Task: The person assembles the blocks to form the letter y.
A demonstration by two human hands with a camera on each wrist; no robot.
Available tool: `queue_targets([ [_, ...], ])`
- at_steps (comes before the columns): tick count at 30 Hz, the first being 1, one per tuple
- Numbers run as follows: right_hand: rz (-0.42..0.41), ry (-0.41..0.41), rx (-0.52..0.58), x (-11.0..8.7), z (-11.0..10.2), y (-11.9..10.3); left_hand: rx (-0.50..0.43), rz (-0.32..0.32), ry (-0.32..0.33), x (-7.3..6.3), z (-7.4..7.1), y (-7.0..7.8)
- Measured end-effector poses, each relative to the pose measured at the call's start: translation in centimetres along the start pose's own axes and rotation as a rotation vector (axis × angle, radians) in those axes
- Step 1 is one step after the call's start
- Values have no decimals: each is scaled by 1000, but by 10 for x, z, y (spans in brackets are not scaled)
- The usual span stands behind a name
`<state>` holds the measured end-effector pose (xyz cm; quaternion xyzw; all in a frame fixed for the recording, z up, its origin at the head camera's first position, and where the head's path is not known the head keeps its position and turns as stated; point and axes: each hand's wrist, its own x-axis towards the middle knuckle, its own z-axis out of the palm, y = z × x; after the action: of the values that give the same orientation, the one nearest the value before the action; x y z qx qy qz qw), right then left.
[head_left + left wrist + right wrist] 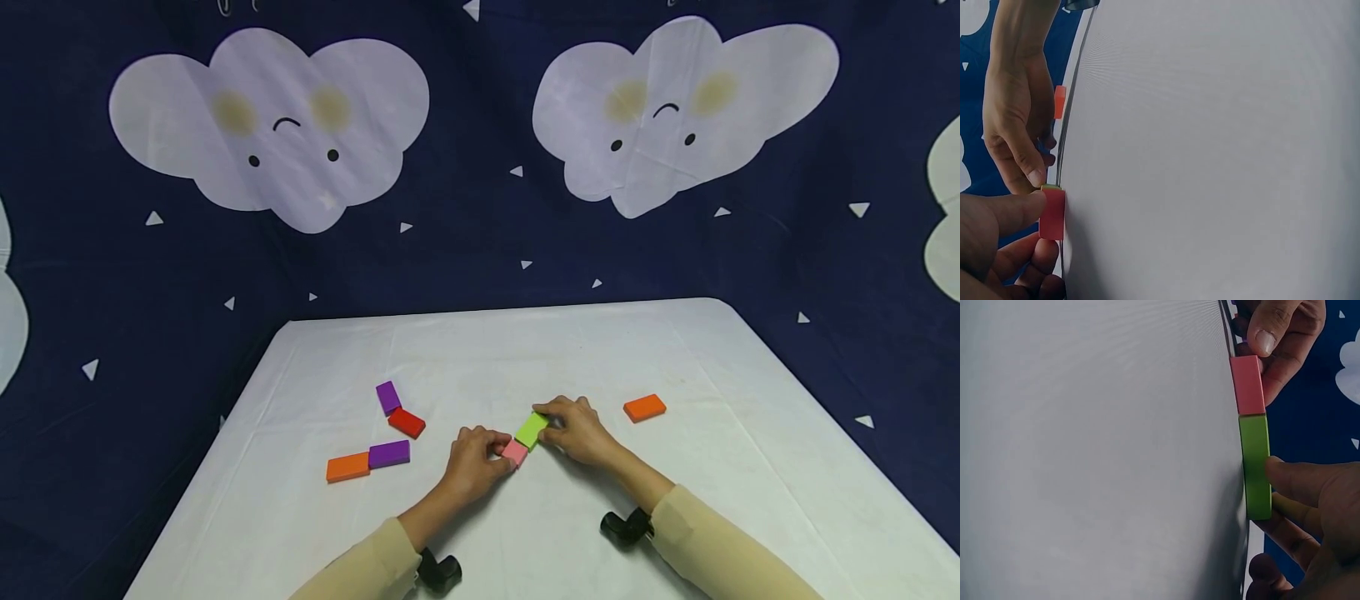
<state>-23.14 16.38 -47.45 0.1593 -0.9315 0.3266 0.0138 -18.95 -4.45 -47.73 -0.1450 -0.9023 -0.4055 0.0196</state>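
A pink block (514, 452) and a light green block (532, 430) lie end to end on the white table, touching in the right wrist view. My left hand (477, 463) pinches the pink block between thumb and fingers. The green block is pinched by my right hand (581, 430), its thumb on the near side and a fingertip at the far end. In the left wrist view the pink block (1052, 214) hides most of the green one. Both blocks show their long sides in the right wrist view, the green block (1256, 467) below the pink.
Left on the table (300, 550), an orange block (348, 467) touches a purple block (389, 454). Behind them a second purple block (388, 397) meets a red block (407, 422) at an angle. Another orange block (645, 407) lies to the right. A dark cloud-patterned cloth (480, 250) hangs behind.
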Motion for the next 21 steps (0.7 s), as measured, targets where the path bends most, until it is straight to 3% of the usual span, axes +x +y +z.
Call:
queue_targets([
  [21, 6, -12, 4, 3, 1, -4, 18, -13, 23, 1, 3, 2],
])
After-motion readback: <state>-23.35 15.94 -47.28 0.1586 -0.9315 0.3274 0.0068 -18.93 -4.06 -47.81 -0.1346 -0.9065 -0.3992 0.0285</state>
